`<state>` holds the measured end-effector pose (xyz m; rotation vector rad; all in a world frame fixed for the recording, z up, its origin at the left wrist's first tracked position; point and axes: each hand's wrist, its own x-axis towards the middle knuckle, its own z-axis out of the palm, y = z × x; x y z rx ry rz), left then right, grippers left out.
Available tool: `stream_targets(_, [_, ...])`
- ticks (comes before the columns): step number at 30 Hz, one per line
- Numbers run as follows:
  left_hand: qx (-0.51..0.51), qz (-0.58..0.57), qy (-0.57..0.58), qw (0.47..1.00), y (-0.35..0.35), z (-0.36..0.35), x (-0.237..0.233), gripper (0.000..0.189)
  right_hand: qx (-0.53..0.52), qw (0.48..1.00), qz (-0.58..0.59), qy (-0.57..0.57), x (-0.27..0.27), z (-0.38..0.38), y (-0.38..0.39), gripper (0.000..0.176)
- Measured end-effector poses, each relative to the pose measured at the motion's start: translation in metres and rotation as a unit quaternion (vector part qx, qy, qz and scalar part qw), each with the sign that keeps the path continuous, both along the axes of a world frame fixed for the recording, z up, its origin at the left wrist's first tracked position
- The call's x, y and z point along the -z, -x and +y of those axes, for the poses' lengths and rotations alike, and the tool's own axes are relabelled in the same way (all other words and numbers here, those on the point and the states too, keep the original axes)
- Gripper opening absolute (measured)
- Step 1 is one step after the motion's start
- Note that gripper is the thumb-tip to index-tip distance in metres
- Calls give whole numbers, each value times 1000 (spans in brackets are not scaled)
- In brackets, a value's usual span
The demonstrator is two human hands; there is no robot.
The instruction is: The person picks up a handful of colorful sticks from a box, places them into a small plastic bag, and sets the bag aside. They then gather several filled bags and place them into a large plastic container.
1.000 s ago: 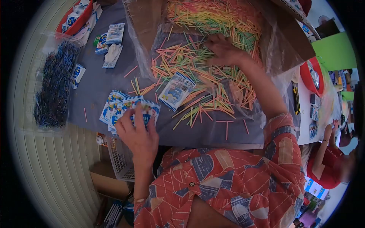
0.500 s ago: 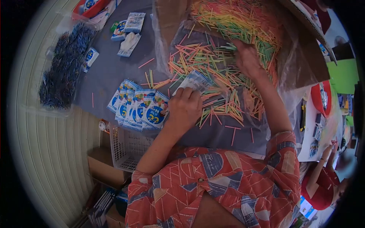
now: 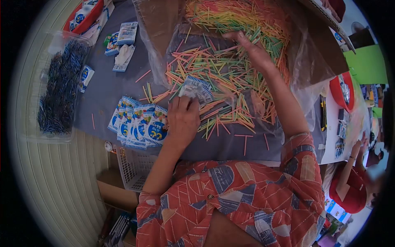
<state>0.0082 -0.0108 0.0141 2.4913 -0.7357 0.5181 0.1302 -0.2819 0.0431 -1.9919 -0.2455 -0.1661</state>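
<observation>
My left hand [image 3: 184, 121] has its fingers on a small clear-and-blue packet [image 3: 198, 87], pinching its near end over scattered coloured sticks [image 3: 205, 66]. To the left of that wrist lies an overlapping row of blue-and-white printed packets [image 3: 142, 125]. My right hand [image 3: 254, 51] is at the edge of the big heap of thin pink, yellow, orange and green sticks [image 3: 230, 14]. Its thumb stretches out to the left, and several greenish sticks show between thumb and fingers. Part of its fingers is hidden among the sticks.
A clear plastic tub [image 3: 63, 88] of dark blue wrappers stands at left, near a red basket [image 3: 88, 18]. Loose packets [image 3: 127, 33] lie beyond. A cardboard box flap [image 3: 321, 61] and plastic sheeting edge the heap. At right are a yellow-black cutter [image 3: 323, 113] and another person [image 3: 349, 185].
The view has shifted, so the table's things appear further left. My right hand has turned, its thumb now spread leftward with sticks in the grasp. My left hand stays on the clear-and-blue packet.
</observation>
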Motion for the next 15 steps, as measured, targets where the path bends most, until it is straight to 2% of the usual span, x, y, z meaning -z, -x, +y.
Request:
stream_targets(1, [-4, 18, 17, 1000, 1, 0, 5, 16, -3, 998, -7, -61, -1, 1, -1, 44])
stream_targets(2, [-5, 38, 34, 999, 2, 0, 7, 16, 1, 998, -7, -61, -2, 1, 1, 44])
stream_targets(4, [-9, 63, 45, 997, 4, 1, 1, 15, -14, 976, 54, -211, -12, 8, 8, 42])
stream_targets(5, [-18, 84, 53, 995, 4, 4, -1, 14, -17, 976, 56, -211, -10, 7, 9, 42])
stream_targets(7, [-15, 99, 81, 992, -2, 8, 0, 12, -116, 913, 131, -368, -7, 7, 11, 39])
stream_targets(9, [-3, 115, 108, 987, -7, 13, 2, 10, -94, 924, 135, -345, -8, 22, 21, 37])
stream_targets(10, [20, 198, 257, 946, -8, 16, 5, 9, -69, 935, 138, -321, -12, 28, 29, 36])
stream_targets(11, [41, 277, 397, 874, -9, 16, 7, 9, -65, 935, 140, -319, -15, 31, 35, 36])
stream_targets(13, [59, 264, 429, 862, -13, 13, 3, 10, -122, 892, 130, -415, -25, 39, 44, 38])
stream_targets(15, [77, 244, 458, 851, -15, 11, -4, 11, -160, 878, 104, -439, -40, 53, 53, 41])
